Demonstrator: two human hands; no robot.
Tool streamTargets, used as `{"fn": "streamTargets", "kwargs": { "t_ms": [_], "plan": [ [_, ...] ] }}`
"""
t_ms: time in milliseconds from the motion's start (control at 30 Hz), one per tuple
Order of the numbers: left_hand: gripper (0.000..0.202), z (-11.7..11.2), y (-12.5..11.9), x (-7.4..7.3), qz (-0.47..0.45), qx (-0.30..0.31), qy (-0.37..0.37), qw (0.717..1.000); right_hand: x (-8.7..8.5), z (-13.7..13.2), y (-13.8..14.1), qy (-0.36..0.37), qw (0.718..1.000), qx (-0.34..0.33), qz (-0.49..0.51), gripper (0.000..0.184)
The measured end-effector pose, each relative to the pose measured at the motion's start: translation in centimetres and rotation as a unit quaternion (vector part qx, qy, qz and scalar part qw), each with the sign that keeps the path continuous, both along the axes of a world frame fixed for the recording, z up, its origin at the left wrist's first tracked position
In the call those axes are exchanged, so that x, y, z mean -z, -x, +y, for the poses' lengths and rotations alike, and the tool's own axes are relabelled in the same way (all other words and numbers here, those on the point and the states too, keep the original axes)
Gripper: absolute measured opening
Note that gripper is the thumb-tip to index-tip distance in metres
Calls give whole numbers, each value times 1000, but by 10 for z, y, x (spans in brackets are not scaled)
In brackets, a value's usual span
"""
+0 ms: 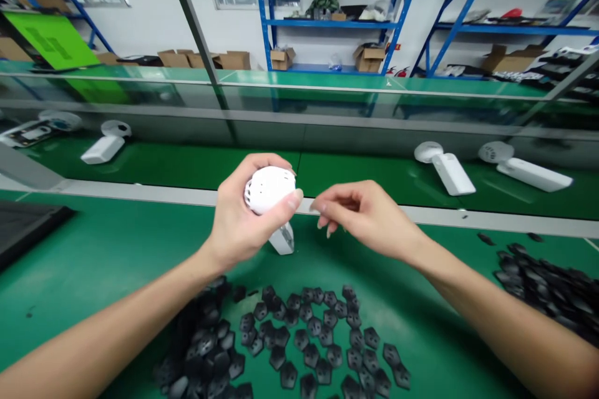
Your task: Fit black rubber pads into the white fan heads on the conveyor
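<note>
My left hand is wrapped round the round slotted head of a white plastic device, whose handle points down toward the green table. My right hand hovers just to its right, fingers loosely curled and apart, holding nothing that I can see. Its fingertips almost meet my left thumb. Below both hands lies a heap of several small black plastic pieces.
A second pile of black pieces lies at the right. On the conveyor belt behind are three more white devices. A dark tray edge is at the left. Blue shelving with boxes stands beyond.
</note>
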State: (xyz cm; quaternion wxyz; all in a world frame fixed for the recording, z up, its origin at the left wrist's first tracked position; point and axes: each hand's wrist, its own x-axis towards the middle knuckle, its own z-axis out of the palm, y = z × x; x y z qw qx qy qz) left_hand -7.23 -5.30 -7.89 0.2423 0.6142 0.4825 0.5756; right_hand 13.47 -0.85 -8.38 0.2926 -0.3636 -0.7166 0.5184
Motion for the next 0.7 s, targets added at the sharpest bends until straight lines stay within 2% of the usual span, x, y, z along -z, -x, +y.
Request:
{"fn": "streamTargets", "kwargs": {
  "t_ms": [100, 233, 300, 367, 433, 500, 567, 633, 700],
  "plan": [
    [44, 4, 0, -1, -32, -21, 28, 999, 5, -10, 4, -19, 987, -81, -134, 19],
    [48, 19, 7, 4, -98, -32, 51, 993, 14, -28, 13, -160, 947, -180, -215, 8],
    [53, 32, 15, 9, -169, -36, 77, 982, 19, -34, 16, -215, 919, -223, -245, 3],
    [53, 47, 25, 14, -258, -54, 117, 958, 22, -39, 19, -239, 900, -245, -269, 8],
    [41, 60, 36, 19, -332, -62, 171, 926, 25, -40, 21, -234, 897, -252, -277, 7],
    [28, 68, 47, 24, -373, -43, 232, 897, 27, -41, 22, -216, 901, -256, -276, 6],
    [29, 70, 54, 28, -380, -17, 283, 880, 28, -40, 22, -197, 905, -262, -270, 7],
    [39, 68, 60, 30, -371, 11, 310, 875, 28, -40, 22, -184, 911, -263, -258, 9],
    [42, 68, 67, 31, -333, 36, 308, 891, 29, -40, 21, -177, 920, -250, -245, 12]
  ]
}}
